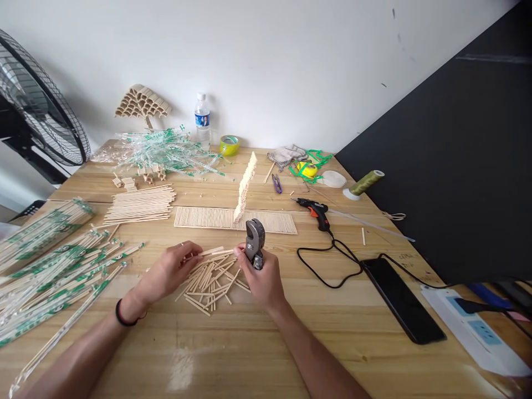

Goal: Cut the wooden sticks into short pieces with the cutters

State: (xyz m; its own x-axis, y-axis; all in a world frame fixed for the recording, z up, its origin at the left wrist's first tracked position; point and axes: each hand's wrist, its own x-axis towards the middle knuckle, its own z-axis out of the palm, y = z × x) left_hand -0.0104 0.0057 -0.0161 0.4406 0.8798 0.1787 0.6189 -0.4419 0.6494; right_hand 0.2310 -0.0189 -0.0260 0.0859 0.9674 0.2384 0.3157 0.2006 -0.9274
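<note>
My left hand (177,265) is closed in a pinch on thin wooden sticks (214,252) at the left of a loose heap. My right hand (266,277) is wrapped round a grey metal hand cutter (255,241), its blunt head pointing up; thumb and fingertip also touch a stick end. Beneath and between both hands lies a pile of short cut sticks (208,282). Just beyond them is a flat panel of sticks laid side by side (203,218), with a narrow, pale, rough-edged piece (246,185) standing up from it.
Wrapped chopsticks (54,277) and bare sticks (139,204) lie left. Behind are plastic wrappers (162,149), a bottle (202,122), tape (229,145) and a stick-built tree-like model (143,102). Rightward are a glue gun (313,210) with cable, a phone (403,299) and a power strip (474,327).
</note>
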